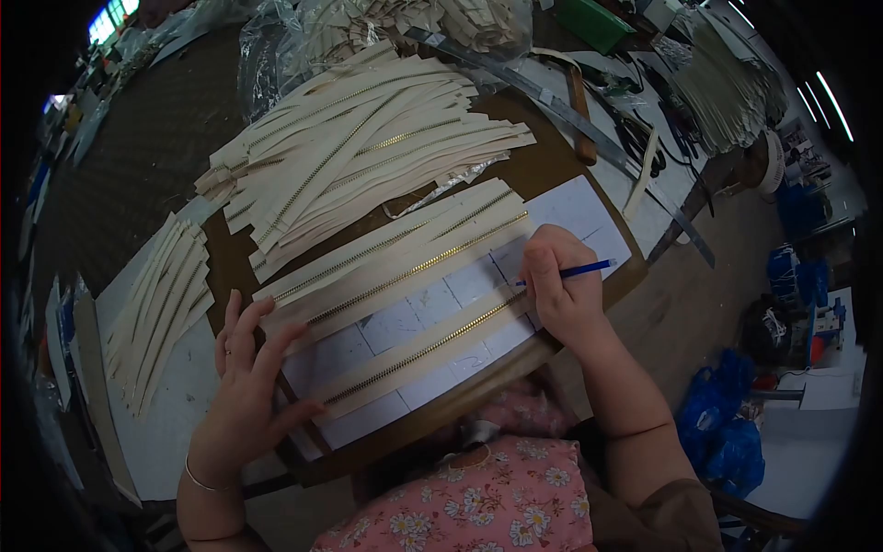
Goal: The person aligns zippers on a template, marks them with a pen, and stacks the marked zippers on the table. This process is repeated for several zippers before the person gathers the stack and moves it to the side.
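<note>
A cream zipper tape [418, 353] with brass teeth lies slantwise on a white sheet ruled with lines [395, 322]. My left hand [246, 368] is spread at its left end, thumb on that tape and fingers on the zipper tapes above. Another brass-toothed zipper tape [418, 276] lies just above, with more zipper tapes [368, 253] overlapping behind it. My right hand [559, 281] grips a blue pen [587, 270], its tip near the right end of the lowest tape. The fingers hide part of that end.
A large pile of zipper tapes [359, 138] lies behind the sheet, and a smaller bundle [161, 313] at left. A long metal ruler [570, 115] crosses the back right beside a brown wooden strip [579, 110]. A plastic bag [276, 60] of tapes stands behind.
</note>
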`<state>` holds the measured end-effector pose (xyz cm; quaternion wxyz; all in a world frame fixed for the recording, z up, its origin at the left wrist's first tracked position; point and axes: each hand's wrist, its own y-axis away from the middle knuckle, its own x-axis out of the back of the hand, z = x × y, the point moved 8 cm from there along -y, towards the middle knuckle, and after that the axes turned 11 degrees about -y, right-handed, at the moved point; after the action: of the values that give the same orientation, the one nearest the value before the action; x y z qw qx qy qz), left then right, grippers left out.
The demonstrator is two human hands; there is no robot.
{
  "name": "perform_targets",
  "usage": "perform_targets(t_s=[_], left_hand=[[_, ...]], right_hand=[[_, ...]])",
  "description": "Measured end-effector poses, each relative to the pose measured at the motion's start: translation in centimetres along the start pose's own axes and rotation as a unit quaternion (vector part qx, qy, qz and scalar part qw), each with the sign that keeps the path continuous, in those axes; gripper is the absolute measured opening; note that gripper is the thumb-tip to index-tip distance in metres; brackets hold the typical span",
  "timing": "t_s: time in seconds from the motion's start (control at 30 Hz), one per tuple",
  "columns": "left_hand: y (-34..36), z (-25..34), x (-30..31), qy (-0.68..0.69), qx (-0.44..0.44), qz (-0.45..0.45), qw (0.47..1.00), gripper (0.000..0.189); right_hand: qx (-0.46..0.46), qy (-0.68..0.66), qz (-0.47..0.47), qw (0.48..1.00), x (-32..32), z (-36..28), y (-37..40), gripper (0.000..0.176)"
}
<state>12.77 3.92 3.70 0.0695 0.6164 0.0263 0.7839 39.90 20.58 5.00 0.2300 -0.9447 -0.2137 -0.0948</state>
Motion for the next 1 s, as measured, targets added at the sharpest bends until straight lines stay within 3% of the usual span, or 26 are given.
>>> perform_targets(t_s=[0.07,0.13,0.23,0.33,0.53,0.77,0.8,0.9,0.97,1.0], left_hand=[[0.0,0.0,0.0,0.000,0.000,0.002,1.000,0.080],[0.0,0.0,0.0,-0.001,0.000,0.002,1.000,0.081],[0.0,0.0,-0.1,-0.003,-0.001,0.003,1.000,0.082],[0.0,0.0,-0.1,-0.004,0.001,0.003,1.000,0.082],[0.0,-0.1,-0.1,0.002,0.003,0.002,1.000,0.083],[0.1,0.2,0.2,0.000,0.006,0.010,1.000,0.081],[0.1,0.3,0.4,0.000,0.006,0.012,1.000,0.081],[0.2,0.9,1.1,0.004,0.004,0.029,1.000,0.065],[0.3,1.3,1.2,-0.008,-0.016,0.032,0.999,0.041],[0.3,1.3,1.3,-0.007,-0.010,0.035,0.999,0.041]], right_hand=[[0.000,-0.025,0.001,1.000,0.2,0.3,0.2,0.036],[-0.011,-0.104,-0.007,0.994,0.2,0.8,0.5,0.052],[-0.009,-0.042,-0.036,0.998,0.0,0.7,0.7,0.055],[-0.015,-0.078,-0.035,0.996,-0.1,0.8,0.8,0.041],[0.030,-0.050,-0.030,0.998,-0.3,0.1,0.7,0.038],[0.018,-0.047,-0.052,0.997,-0.1,0.8,1.0,0.037],[0.012,-0.100,-0.008,0.995,0.7,1.4,1.2,0.036],[0.011,-0.149,0.063,0.987,2.2,0.8,1.5,0.029],[0.015,-0.148,0.088,0.985,3.3,-0.1,1.8,0.024],[0.002,-0.034,0.056,0.998,3.6,-0.2,2.0,0.017]])
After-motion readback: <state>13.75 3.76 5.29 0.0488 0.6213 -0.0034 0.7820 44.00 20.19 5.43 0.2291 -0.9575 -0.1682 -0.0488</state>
